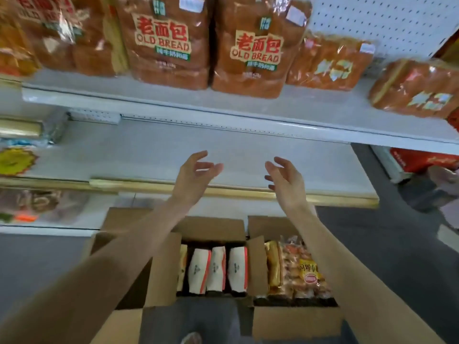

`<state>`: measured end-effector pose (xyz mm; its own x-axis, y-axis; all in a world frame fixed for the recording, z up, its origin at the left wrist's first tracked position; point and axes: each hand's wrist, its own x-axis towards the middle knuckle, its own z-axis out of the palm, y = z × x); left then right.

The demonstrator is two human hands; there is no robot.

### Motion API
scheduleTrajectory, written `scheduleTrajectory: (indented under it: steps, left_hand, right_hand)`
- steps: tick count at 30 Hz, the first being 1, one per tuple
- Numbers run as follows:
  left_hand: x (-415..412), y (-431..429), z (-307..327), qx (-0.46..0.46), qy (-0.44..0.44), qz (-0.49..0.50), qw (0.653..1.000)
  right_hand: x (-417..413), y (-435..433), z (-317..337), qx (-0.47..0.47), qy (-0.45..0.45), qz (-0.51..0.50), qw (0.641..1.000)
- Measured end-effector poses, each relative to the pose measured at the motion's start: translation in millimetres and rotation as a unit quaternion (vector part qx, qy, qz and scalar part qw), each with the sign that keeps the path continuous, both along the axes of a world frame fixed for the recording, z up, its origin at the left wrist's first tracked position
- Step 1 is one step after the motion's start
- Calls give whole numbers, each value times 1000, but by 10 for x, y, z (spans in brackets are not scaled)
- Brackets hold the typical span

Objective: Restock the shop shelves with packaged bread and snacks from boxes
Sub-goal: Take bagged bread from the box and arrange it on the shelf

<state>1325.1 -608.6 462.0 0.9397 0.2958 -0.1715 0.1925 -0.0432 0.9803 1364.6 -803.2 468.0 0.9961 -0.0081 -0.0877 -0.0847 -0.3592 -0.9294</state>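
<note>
My left hand (193,175) and my right hand (285,180) are raised side by side over the front of the middle shelf (154,155), palms facing each other, fingers loosely spread, holding nothing. Below them an open cardboard box (164,266) holds several white-wrapped bread packs (218,269) standing on edge. A second box (293,321) to its right holds clear bags of small buns (303,269). On the top shelf (223,105) stand large "OLD BREAD" loaves (164,40), and further right lie two smaller bread bags (330,63).
Snack packs (17,160) lie at the left end of the middle shelf, more on the lowest shelf (37,207). A white pegboard (385,21) backs the top shelf. A red box (422,160) sits on the dark floor at right.
</note>
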Motion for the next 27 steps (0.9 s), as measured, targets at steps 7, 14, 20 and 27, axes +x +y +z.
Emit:
scheduleTrajectory:
  steps: [7,14,20,27]
  left_hand:
    - [177,35,-1128,6,104,2,995]
    - [137,-218,-2334,38,206,-13,978]
    - [20,-551,-3483,30,293,20,955]
    - [-126,-891,-4566,14,361,-7,932]
  right_hand:
    - [310,-23,-1128,-31,91,-5,995]
    - [265,-262,-2432,-56,202,16,978]
    - [124,-578,-3528,-76,280,11,957]
    - [-30,-866,-4654,-103,335,17,936]
